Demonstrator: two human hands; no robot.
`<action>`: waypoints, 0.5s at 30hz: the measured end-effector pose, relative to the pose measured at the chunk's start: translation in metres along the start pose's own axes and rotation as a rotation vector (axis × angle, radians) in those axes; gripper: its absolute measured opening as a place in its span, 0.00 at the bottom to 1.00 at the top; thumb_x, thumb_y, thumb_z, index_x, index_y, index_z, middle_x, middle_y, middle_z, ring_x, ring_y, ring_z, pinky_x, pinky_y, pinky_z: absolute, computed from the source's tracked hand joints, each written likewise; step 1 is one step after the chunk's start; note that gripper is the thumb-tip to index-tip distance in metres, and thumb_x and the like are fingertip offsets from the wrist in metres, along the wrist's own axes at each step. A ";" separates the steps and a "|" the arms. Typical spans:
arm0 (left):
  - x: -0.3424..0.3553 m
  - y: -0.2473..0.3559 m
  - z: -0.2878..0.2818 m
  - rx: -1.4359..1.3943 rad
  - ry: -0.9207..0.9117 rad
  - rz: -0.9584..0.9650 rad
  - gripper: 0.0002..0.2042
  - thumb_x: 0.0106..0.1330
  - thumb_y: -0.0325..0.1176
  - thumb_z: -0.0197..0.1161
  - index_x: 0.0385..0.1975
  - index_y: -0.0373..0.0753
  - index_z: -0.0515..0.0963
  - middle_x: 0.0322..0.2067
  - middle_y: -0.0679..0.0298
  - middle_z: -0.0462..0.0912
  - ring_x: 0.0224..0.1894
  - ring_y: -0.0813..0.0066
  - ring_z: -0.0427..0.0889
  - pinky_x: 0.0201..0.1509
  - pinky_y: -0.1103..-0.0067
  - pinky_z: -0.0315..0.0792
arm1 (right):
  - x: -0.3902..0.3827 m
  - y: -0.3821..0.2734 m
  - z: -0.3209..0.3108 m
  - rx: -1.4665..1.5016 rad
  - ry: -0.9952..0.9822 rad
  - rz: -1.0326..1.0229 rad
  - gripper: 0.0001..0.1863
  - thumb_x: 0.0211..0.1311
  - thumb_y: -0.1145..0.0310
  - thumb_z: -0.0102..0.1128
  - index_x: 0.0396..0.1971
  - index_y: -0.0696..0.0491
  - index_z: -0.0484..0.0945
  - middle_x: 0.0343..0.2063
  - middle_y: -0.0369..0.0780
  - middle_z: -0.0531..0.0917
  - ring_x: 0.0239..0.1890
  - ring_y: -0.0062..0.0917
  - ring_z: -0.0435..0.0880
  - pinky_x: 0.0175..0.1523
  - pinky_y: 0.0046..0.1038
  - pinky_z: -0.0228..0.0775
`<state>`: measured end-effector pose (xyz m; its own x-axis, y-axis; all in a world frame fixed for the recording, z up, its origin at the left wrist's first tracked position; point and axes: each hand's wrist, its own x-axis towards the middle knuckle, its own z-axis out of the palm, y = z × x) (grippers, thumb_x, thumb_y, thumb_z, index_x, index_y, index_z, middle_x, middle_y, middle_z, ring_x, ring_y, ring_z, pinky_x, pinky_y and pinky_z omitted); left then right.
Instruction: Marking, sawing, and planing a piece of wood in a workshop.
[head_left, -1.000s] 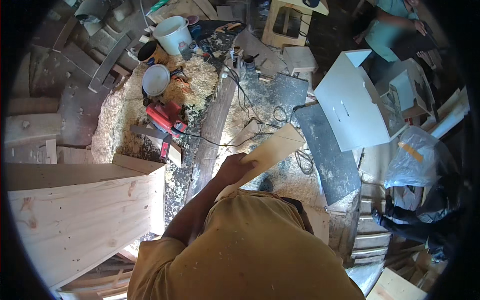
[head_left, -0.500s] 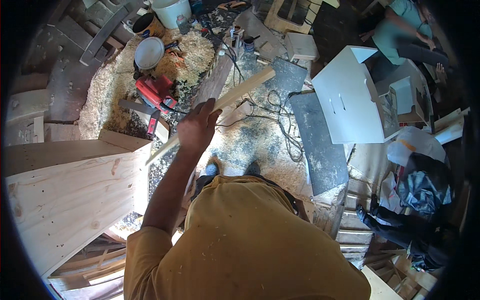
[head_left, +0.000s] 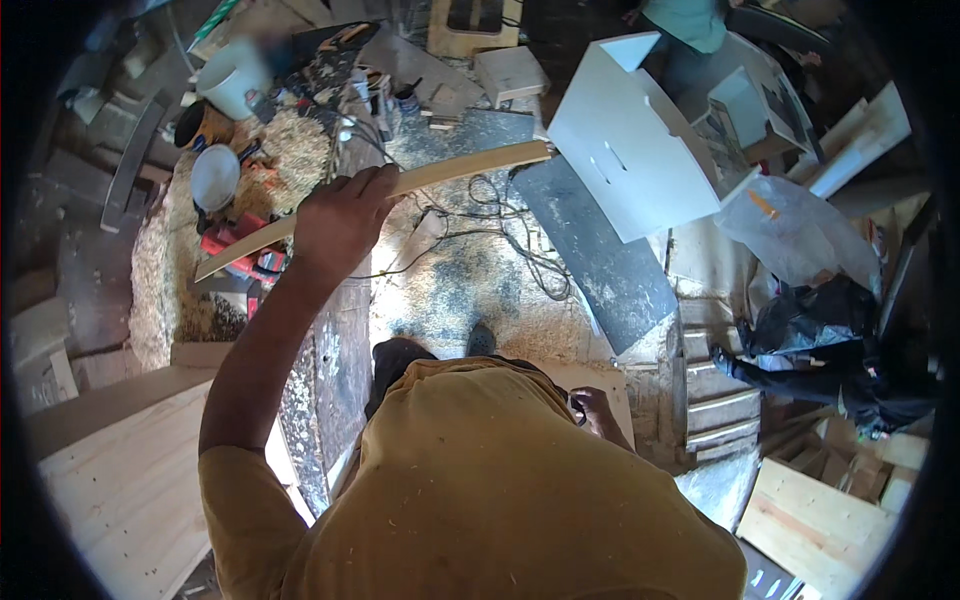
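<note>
My left hand [head_left: 343, 222] is closed around a long, narrow wooden strip [head_left: 465, 165]. The strip slants across the space in front of me, its left end lower, passing over the red power tool [head_left: 232, 240]. My right hand [head_left: 598, 412] shows only in part beside my right hip, its fingers curled by a small dark thing that I cannot make out. Right by that hand is a pale wooden board [head_left: 570, 378], mostly hidden by my body.
Power cords [head_left: 520, 240] loop over the sawdust-covered floor. A dark flat panel [head_left: 600, 260] lies right of them, near a white cabinet-like piece [head_left: 640, 140]. A large wooden box [head_left: 130, 480] stands at left. Another person [head_left: 685, 22] is at the far right. A white bucket [head_left: 232, 80] stands far left.
My left hand has carried the strip left, and the strip lies flatter across the view. My right hand has come into sight by the hip. The whole view has turned, and one foot has shifted.
</note>
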<state>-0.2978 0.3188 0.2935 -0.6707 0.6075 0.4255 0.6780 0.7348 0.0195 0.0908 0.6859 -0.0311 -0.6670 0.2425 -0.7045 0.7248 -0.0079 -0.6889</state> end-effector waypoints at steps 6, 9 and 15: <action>0.038 0.002 0.011 -0.076 -0.091 0.072 0.16 0.56 0.36 0.62 0.45 0.41 0.74 0.36 0.62 0.80 0.35 0.64 0.80 0.36 0.72 0.75 | -0.016 0.044 0.009 0.312 0.138 0.258 0.09 0.52 0.70 0.62 0.34 0.56 0.80 0.23 0.36 0.80 0.20 0.18 0.75 0.26 0.20 0.72; 0.058 -0.003 0.021 -0.122 -0.143 0.111 0.16 0.56 0.36 0.62 0.45 0.42 0.74 0.36 0.61 0.80 0.34 0.63 0.80 0.36 0.72 0.75 | -0.029 0.047 0.034 0.282 0.236 0.267 0.08 0.53 0.69 0.61 0.33 0.55 0.80 0.23 0.36 0.80 0.20 0.18 0.75 0.25 0.21 0.71; 0.096 -0.019 0.054 -0.279 -0.092 0.287 0.16 0.56 0.38 0.62 0.44 0.44 0.73 0.31 0.60 0.80 0.30 0.60 0.81 0.31 0.68 0.75 | -0.041 0.083 0.093 0.688 0.321 0.391 0.08 0.56 0.68 0.54 0.30 0.54 0.80 0.17 0.36 0.78 0.16 0.22 0.74 0.21 0.27 0.67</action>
<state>-0.3913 0.3790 0.2854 -0.4583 0.8095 0.3669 0.8884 0.4297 0.1618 0.1623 0.5851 -0.0746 -0.2345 0.3617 -0.9023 0.5570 -0.7107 -0.4297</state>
